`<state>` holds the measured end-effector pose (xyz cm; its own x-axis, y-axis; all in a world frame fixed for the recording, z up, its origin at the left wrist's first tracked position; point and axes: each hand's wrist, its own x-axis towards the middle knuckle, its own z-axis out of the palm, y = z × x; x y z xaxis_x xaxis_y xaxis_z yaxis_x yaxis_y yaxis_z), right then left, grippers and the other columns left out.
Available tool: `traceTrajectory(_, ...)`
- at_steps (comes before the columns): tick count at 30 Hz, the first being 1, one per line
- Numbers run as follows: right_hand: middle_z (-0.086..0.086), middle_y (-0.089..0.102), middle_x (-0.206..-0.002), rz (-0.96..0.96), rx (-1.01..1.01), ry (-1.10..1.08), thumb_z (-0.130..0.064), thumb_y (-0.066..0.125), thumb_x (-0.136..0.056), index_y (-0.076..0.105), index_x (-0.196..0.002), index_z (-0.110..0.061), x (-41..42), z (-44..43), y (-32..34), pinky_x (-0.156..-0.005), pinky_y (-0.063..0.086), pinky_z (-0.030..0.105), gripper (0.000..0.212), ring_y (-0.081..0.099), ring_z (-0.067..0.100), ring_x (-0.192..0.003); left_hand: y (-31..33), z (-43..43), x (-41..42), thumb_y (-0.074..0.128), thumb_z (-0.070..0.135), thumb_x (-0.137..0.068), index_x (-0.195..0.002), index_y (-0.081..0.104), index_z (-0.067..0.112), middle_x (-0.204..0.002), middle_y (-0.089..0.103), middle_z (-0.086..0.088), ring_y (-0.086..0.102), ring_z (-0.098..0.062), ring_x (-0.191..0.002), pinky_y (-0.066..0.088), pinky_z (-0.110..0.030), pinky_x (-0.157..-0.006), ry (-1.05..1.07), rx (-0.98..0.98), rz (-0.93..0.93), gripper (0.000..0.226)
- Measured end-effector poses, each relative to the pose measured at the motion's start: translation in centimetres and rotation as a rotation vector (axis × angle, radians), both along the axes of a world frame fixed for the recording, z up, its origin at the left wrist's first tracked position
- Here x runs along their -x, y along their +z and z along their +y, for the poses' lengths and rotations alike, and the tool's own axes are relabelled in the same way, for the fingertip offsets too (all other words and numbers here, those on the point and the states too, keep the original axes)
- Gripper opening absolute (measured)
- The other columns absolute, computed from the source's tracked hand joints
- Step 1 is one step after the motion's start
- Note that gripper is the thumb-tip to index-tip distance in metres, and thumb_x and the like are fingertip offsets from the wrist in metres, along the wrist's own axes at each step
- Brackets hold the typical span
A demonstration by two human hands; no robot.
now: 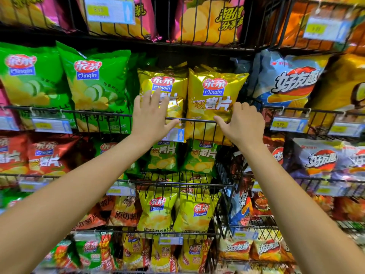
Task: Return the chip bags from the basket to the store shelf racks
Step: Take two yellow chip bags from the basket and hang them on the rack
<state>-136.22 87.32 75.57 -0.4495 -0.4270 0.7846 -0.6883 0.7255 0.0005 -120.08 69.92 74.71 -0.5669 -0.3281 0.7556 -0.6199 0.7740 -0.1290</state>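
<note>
Two glossy, crinkled golden-yellow foil chip bags are seen standing upright side by side in a black wire rack [197, 121] at mid-shelf. The left golden bag [173, 84] is touched by the left hand [151, 115], which is laid flat and open against its shiny front, fingers spread upward and thumb stretched along the rack's thin top rail. The right golden bag [215, 95] is met at its lower right edge by the right hand [242, 123], whose fingers are curled loosely over the rail and bag edge, thumb extended leftward; nothing is fully clasped. A small white price tag [174, 135] is hung from the rail between the hands. Puffy green cucumber-print bags [94, 86] are ranged to the left, and a blue pillow-shaped bag [286, 80] to the right.
</note>
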Motion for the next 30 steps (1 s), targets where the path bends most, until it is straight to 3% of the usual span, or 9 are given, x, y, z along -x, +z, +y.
traceTrajectory(3, 0.018, 0.059, -0.087, 0.081, -0.018, 0.057, -0.055, 0.055, -0.083, 0.056, -0.091, 0.0, -1.7, 0.2, -1.0, -0.064, 0.041, 0.042, 0.055, 0.055, 0.037, -0.08, -0.6, 1.5, -0.1, 0.042, 0.064, -0.088, -0.146, 0.033, 0.016, -0.156, 0.027, -0.013, 0.025, -0.034, -0.142, 0.018, -0.053, -0.114, -0.015, 0.003, -0.09, 0.075)
traceTrajectory(6, 0.017, 0.06, -0.085, 0.119, -0.062, 0.115, -0.05, 0.056, -0.08, 0.058, -0.091, -0.002, -3.9, 0.3, -2.4, -0.065, 0.042, 0.042, 0.049, 0.056, 0.037, -0.078, -2.3, 2.4, -1.2, 0.046, 0.061, -0.088, -0.146, 0.033, 0.014, -0.156, 0.029, -0.013, 0.028, -0.034, -0.141, 0.021, -0.052, -0.113, -0.031, 0.018, -0.129, 0.076)
traceTrajectory(11, 0.017, 0.062, -0.087, 0.087, -0.159, 0.193, -0.049, 0.05, -0.08, 0.058, -0.095, -0.004, -8.9, -0.4, -5.7, -0.069, 0.043, 0.042, 0.048, 0.057, 0.036, -0.081, -6.2, 2.4, -5.9, 0.046, 0.059, -0.089, -0.147, 0.03, 0.013, -0.155, 0.029, -0.013, 0.029, -0.033, -0.14, 0.024, -0.05, -0.112, -0.019, -0.027, -0.199, 0.076)
traceTrajectory(15, 0.018, 0.062, -0.085, 0.017, -0.253, 0.233, -0.045, 0.058, -0.079, 0.06, -0.101, -0.002, -14.6, -2.0, -9.8, -0.066, 0.044, 0.041, 0.048, 0.058, 0.037, -0.078, -10.6, 0.9, -12.6, 0.051, 0.057, -0.087, -0.145, 0.035, 0.01, -0.152, 0.034, -0.015, 0.035, -0.034, -0.137, 0.027, -0.049, -0.109, -0.005, -0.108, -0.247, 0.076)
traceTrajectory(23, 0.023, 0.061, -0.102, -0.233, -0.525, 0.495, -0.042, 0.057, -0.084, 0.057, -0.116, -0.001, -35.9, -9.6, -21.5, -0.079, 0.047, 0.047, 0.052, 0.057, 0.041, -0.099, -22.7, -1.9, -37.1, 0.059, 0.051, -0.083, -0.138, 0.045, 0.006, -0.139, 0.049, -0.018, 0.049, -0.037, -0.122, 0.038, -0.049, -0.099, 0.156, -0.423, -0.349, 0.072)
traceTrajectory(30, 0.02, 0.056, -0.12, -0.336, -0.744, 0.746, -0.043, 0.05, -0.086, 0.052, -0.123, -0.008, -57.4, -16.1, -29.9, -0.084, 0.044, 0.043, 0.051, 0.053, 0.038, -0.112, -31.0, -2.6, -60.1, 0.044, 0.054, -0.084, -0.132, 0.048, 0.011, -0.125, 0.056, -0.012, 0.054, -0.033, -0.115, 0.042, -0.043, -0.093, 0.386, -0.682, -0.472, 0.065)
